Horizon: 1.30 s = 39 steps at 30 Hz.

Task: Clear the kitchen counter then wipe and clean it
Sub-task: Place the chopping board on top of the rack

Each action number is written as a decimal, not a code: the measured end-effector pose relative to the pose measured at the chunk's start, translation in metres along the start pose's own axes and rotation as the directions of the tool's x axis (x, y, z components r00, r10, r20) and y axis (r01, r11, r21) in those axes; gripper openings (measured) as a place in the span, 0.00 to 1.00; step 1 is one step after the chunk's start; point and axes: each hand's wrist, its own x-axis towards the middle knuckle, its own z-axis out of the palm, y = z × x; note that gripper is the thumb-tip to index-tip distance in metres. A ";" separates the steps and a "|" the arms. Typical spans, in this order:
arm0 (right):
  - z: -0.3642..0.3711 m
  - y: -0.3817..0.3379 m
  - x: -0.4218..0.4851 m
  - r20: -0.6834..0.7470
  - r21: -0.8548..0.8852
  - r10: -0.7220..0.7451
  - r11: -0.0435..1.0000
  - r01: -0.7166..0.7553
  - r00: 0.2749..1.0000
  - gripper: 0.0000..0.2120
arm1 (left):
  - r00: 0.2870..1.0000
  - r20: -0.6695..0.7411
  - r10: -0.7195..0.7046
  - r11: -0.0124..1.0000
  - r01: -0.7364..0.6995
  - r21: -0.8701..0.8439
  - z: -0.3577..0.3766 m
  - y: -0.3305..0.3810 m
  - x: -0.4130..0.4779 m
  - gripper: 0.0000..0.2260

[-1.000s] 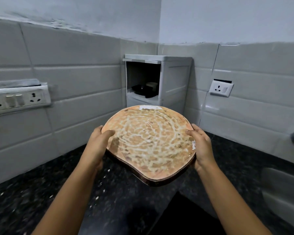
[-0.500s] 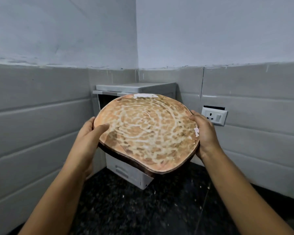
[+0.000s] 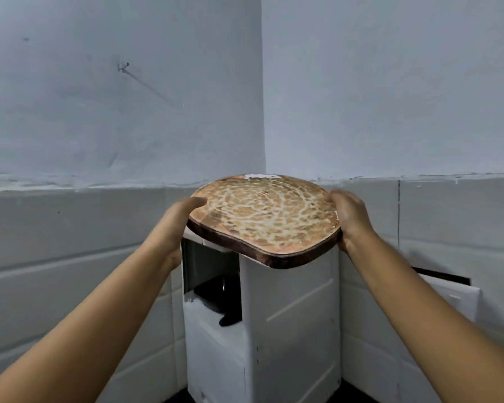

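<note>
I am holding the round wooden board [image 3: 265, 219] with both grips, in the corner where the two tiled walls meet. My left grip [image 3: 178, 228] is clasping its left edge, with the thumb lying on the pale-streaked top face and the fingers hidden underneath. My right grip [image 3: 351, 219] is curling round the right edge. The board is lying nearly flat over the top of the white storage unit [image 3: 288, 315], with its dark near rim overhanging the unit's front. I cannot tell whether it is touching that top. Below it, the unit's open compartment is holding a black object [image 3: 218, 295] that I cannot identify. A white wall socket [image 3: 448, 298] is showing behind my right forearm, and a nail [image 3: 123, 67] is sticking out of the painted wall, up to the left.
</note>
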 end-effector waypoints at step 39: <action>0.059 0.058 -0.008 0.358 -0.445 -0.464 0.679 0.584 0.811 0.09 | 0.713 0.107 0.693 0.482 -0.569 0.666 -0.043 -0.087 0.085 0.10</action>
